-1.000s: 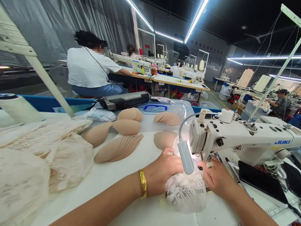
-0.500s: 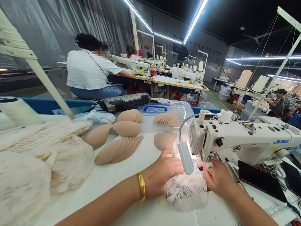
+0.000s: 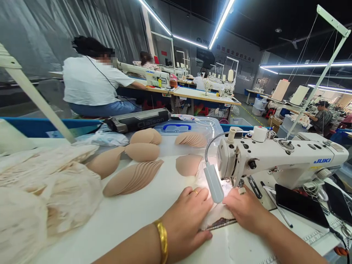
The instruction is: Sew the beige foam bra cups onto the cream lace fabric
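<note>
My left hand (image 3: 188, 216) lies over pale lace fabric (image 3: 217, 217) to the left of the sewing machine's (image 3: 277, 157) needle area. Its fingers rest flat and its thumb is stretched apart toward me. My right hand (image 3: 246, 208) is on the other side, fingertips closed on the fabric's right edge just below the machine head. A grey lamp (image 3: 213, 183) on a bendy neck lights the spot and hides part of the fabric and the needle. Behind the fabric lies a beige bra cup pad (image 3: 188, 165).
Fanned beige pads (image 3: 133, 178) lie on the left, beside piled cream lace pieces (image 3: 71, 194). A clear plastic box (image 3: 198, 126) stands behind. Right of the machine bed are thread snips (image 3: 254, 187), a pen (image 3: 278, 205) and a black phone (image 3: 301, 205). A person in a white shirt (image 3: 90, 80) sits beyond.
The bunched lace in front of my hands has flattened out and shifted away from me. My left hand has opened its thumb outward; my right fingertips moved left onto the fabric. The view turned slightly right.
</note>
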The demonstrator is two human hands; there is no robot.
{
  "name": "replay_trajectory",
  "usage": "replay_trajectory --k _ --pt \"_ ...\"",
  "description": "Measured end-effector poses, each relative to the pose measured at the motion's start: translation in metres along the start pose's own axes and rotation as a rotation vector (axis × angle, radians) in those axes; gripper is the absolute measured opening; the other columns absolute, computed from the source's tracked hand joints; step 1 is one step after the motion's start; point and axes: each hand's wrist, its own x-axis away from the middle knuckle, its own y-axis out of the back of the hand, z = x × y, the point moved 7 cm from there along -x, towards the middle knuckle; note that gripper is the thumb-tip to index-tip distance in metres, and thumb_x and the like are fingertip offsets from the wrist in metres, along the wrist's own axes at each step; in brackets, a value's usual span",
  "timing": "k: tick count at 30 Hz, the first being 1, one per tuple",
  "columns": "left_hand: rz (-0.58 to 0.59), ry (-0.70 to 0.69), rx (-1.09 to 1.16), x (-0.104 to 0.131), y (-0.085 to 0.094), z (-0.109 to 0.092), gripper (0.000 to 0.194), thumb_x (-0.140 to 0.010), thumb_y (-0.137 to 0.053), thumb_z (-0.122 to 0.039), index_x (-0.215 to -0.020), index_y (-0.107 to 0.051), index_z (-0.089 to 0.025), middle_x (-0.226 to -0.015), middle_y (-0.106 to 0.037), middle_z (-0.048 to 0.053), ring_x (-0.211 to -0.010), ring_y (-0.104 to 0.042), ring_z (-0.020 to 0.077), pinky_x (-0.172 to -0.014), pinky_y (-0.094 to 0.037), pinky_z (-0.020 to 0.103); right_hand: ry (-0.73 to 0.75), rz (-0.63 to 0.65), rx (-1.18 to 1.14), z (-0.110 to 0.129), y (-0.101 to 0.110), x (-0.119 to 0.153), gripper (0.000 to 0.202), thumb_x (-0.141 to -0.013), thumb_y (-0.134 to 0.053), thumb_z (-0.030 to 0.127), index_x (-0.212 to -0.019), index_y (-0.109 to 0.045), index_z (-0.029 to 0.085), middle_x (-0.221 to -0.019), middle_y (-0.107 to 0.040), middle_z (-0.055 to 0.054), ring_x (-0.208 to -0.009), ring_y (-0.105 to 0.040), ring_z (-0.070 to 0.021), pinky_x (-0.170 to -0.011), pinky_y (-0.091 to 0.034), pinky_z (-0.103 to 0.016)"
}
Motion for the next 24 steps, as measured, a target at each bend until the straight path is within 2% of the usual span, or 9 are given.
replay_trajectory --k 3,6,8,11,14,17,19,21,24 --pt "0.065 -0.049 0.142 0.011 0.014 0.0 0.051 -0.071 -0.088 -0.044 -0.109 -0.061 -0.023 -0.119 -0.065 0.008 -0.106 -0.057 0.0329 -0.1 -0.038 0.05 -0.046 -0.047 0.003 -0.012 0.011 0.004 0.028 -0.096 -0.05 0.004 -0.102 -0.069 0.023 -0.086 -0.062 -0.005 -0.085 -0.052 -0.0242 -0.076 -0.044 -0.033" --pt "0.096 -0.138 0.225 0.015 0.023 0.001 0.052 -0.074 -0.086 -0.035 -0.118 -0.06 -0.025 -0.129 -0.065 0.007 -0.118 -0.057 0.0341 -0.107 -0.031 0.05 -0.059 -0.004 -0.086 -0.019 0.021 0.007 0.028 -0.098 -0.055 0.006 -0.106 -0.073 0.025 -0.09 -0.063 -0.006 -0.091 -0.055 -0.025 -0.082 -0.049 -0.035" --pt "0.085 -0.175 0.249 0.012 0.022 0.003 0.037 -0.08 -0.076 -0.025 -0.113 -0.061 -0.026 -0.124 -0.068 0.005 -0.114 -0.06 0.0312 -0.105 -0.029 0.048 -0.082 0.07 -0.144 -0.024 0.026 0.008 0.026 -0.099 -0.058 0.008 -0.099 -0.075 0.027 -0.086 -0.062 -0.004 -0.093 -0.057 -0.0243 -0.083 -0.051 -0.035" --pt "0.015 -0.198 0.197 0.003 0.017 0.006 0.017 -0.082 -0.061 -0.011 -0.093 -0.06 -0.023 -0.107 -0.071 0.003 -0.096 -0.062 0.026 -0.096 -0.028 0.046 -0.096 0.178 -0.242 -0.028 0.032 0.008 0.021 -0.098 -0.065 0.011 -0.09 -0.076 0.027 -0.082 -0.063 -0.002 -0.091 -0.06 -0.0229 -0.084 -0.053 -0.035" --pt "-0.01 -0.232 0.158 -0.006 0.006 0.009 0.02 -0.073 -0.061 -0.004 -0.083 -0.056 -0.021 -0.095 -0.069 0.001 -0.084 -0.06 0.0221 -0.093 -0.026 0.045 -0.145 0.189 -0.422 -0.03 0.037 0.005 0.015 -0.103 -0.067 0.028 -0.096 -0.079 0.027 -0.091 -0.071 -0.003 -0.091 -0.065 -0.0217 -0.083 -0.055 -0.034" --pt "-0.035 -0.259 0.12 -0.012 -0.004 0.014 0.027 -0.066 -0.066 -0.005 -0.085 -0.059 -0.022 -0.09 -0.07 -0.001 -0.084 -0.061 0.0232 -0.095 -0.024 0.046 -0.197 0.083 -0.612 -0.028 0.033 -0.002 0.031 -0.112 -0.051 0.033 -0.105 -0.08 0.026 -0.103 -0.078 -0.002 -0.095 -0.071 -0.0194 -0.085 -0.056 -0.032" --pt "-0.083 -0.284 0.094 -0.014 -0.006 0.017 0.032 -0.068 -0.068 -0.006 -0.092 -0.063 -0.026 -0.094 -0.073 0.0 -0.088 -0.064 0.025 -0.098 -0.024 0.047 -0.161 0.038 -0.574 -0.021 0.024 -0.005 0.027 -0.11 -0.054 0.027 -0.106 -0.08 0.027 -0.107 -0.081 0.0 -0.102 -0.072 -0.0194 -0.093 -0.055 -0.033" --pt "-0.122 -0.3 0.078 -0.016 -0.006 0.02 0.035 -0.073 -0.068 -0.006 -0.1 -0.066 -0.029 -0.099 -0.075 0.0 -0.092 -0.066 0.026 -0.102 -0.025 0.047 -0.137 0.029 -0.414 -0.016 0.014 -0.007 0.016 -0.103 -0.066 0.022 -0.107 -0.08 0.029 -0.11 -0.082 0.001 -0.107 -0.07 -0.022 -0.1 -0.051 -0.037" --pt "-0.142 -0.304 0.079 -0.02 -0.004 0.023 0.039 -0.075 -0.067 -0.007 -0.105 -0.069 -0.031 -0.107 -0.077 -0.001 -0.1 -0.067 0.027 -0.105 -0.026 0.045 -0.169 0.05 -0.211 -0.017 0.006 -0.006 0.013 -0.097 -0.072 0.018 -0.1 -0.079 0.029 -0.112 -0.081 0.0 -0.106 -0.066 -0.0262 -0.098 -0.049 -0.041"
